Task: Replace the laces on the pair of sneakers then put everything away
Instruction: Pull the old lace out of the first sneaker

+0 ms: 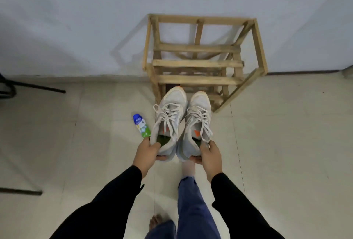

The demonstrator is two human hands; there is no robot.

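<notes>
Each hand grips a laced white sneaker by its heel: left hand (148,149) the left sneaker (169,118), right hand (209,154) the right sneaker (198,124), just before the wooden rack (202,64). Loose laces could snag a slat, tipping a shoe.

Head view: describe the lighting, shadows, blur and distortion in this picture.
Head view: soft, even light with no glare. The wooden rack casts a faint shadow leftward on the wall. The wide lens bows the wall's base line and splays the rack's posts. The sneakers look slightly soft, and the label on the bottle is only partly readable.
</notes>
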